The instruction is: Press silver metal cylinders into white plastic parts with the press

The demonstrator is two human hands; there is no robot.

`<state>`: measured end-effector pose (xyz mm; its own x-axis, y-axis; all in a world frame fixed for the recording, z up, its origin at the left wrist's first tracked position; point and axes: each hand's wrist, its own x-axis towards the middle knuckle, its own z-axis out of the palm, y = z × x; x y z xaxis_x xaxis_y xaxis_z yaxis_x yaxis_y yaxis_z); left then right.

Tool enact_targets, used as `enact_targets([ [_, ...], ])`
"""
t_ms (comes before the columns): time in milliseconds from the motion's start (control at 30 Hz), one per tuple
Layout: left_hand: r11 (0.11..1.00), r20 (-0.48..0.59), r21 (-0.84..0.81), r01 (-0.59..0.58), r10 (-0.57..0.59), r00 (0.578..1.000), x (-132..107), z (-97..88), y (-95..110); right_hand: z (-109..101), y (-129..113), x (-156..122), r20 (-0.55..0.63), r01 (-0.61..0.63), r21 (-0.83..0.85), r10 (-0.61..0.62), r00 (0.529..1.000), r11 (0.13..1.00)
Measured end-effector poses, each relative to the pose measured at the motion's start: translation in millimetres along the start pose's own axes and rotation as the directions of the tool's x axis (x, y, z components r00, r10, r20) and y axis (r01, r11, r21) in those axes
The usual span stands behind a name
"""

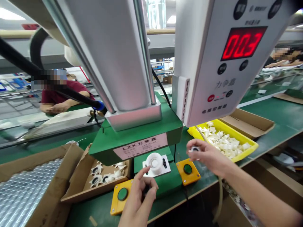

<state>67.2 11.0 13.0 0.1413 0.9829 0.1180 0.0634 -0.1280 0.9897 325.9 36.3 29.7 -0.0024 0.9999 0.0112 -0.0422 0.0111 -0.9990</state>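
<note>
My left hand (139, 198) hovers in front of the press, fingers curled in a pinch on a small dark piece I cannot make out, just below the white round fixture (155, 162) on its white plate. To the right, my right hand (208, 156) is closed on a small white plastic part with a dark centre (195, 149), held above the right yellow box with a green button (188, 170). A second yellow box with a green button (121, 195) sits left of my left hand.
A green press (134, 135) with a grey control box showing red digits (241, 42) towers ahead. A yellow tray (246, 151) holds white parts; a cardboard box (78, 189) holds finished parts. A cardboard box of silvery pieces (26, 192) sits left. Another person sits far left.
</note>
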Motion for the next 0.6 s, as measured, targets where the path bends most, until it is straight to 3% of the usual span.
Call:
enact_targets([
  [67, 0.983, 0.005, 0.155, -0.097, 0.097, 0.995, 15.5, 2.4, 10.9, -48.6, -4.7, 10.5, -0.120, 0.026, -0.325, -0.068, 0.990, 0.945],
  [100, 0.969, 0.006, 0.209, -0.130, 0.132, 0.991, 24.3, 3.5, 16.1, -71.9, -6.7, 17.6, -0.182, 0.013, -0.535, -0.131, 0.975, 0.845],
  [200, 0.935, 0.022, 0.299, -0.193, 0.195, 0.981, 50.9, 7.3, 29.6, -129.2, -6.6, 40.9, -0.271, -0.061, -0.734, -0.209, 0.940, 0.676],
  [267, 0.916, 0.036, 0.337, -0.218, 0.219, 0.975, 64.2, 9.6, 37.0, -153.8, 0.4, 54.0, -0.276, -0.099, -0.808, -0.225, 0.934, 0.580],
  [400, 0.869, 0.072, 0.420, -0.260, 0.253, 0.965, 74.6, 11.6, 48.9, -173.9, 24.2, 71.5, -0.208, -0.106, -0.910, -0.220, 0.953, 0.401],
  [600, 0.868, -0.004, 0.425, -0.258, 0.287, 0.958, 69.9, 10.7, 58.3, -172.0, 39.8, 79.3, -0.136, -0.070, -0.963, -0.246, 0.960, 0.259],
])
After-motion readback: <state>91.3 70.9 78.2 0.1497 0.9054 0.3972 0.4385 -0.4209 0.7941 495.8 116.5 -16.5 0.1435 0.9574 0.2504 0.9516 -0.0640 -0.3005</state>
